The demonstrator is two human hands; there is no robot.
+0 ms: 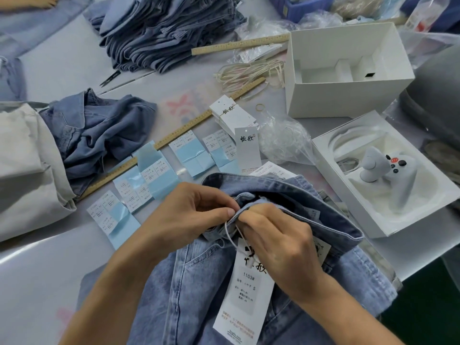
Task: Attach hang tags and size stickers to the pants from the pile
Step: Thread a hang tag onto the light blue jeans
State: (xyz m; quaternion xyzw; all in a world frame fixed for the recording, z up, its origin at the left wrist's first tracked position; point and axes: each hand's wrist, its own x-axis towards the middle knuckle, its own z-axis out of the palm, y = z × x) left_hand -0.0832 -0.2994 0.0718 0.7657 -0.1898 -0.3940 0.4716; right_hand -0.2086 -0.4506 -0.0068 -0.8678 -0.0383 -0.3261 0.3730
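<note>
Tag-tying step, I'd say: I've got the jeans (286,245) lying on the bench (49,282) right under me, waistband up. My left hand (189,217) pinches the waistband edge, thumb and forefinger closed on the denim. My right hand (278,240) is curled, fingertips pinching the white string (230,236) of the hang tag (245,290), which lies flat on the jeans. Wrists angled inward, knuckles nearly touching. Next move probably: pull the loop snug, then pick a size label from the sticker sheets (149,178) beyond my left hand.
</note>
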